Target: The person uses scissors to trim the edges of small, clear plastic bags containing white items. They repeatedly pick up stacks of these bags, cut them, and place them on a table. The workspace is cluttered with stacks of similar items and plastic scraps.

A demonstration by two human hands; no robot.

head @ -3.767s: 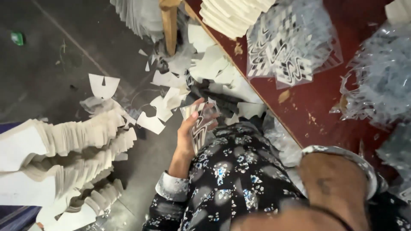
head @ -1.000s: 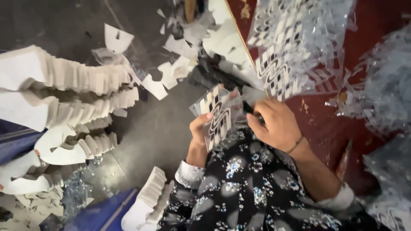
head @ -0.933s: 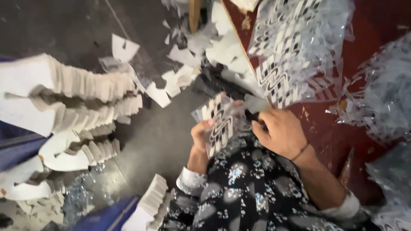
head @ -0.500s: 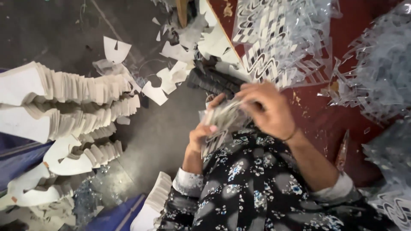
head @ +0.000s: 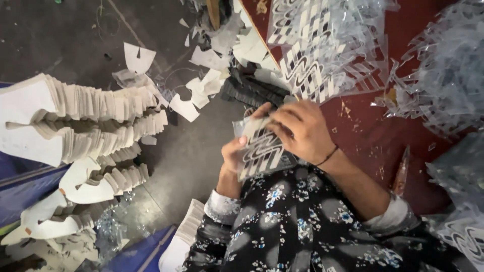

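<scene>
just below the centre of the frame, the left hand gripped a clear sticker sheet with black-and-white wavy shapes, fingers clamped on its left edge. the right hand lay over the sheet's top, fingers pinched on it. more such sheets lay on the red desk above. stacks of white cut-outs filled the left on the grey floor.

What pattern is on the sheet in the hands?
Black-and-white wavy stripes on the clear sheet, seen in the head view.
</scene>
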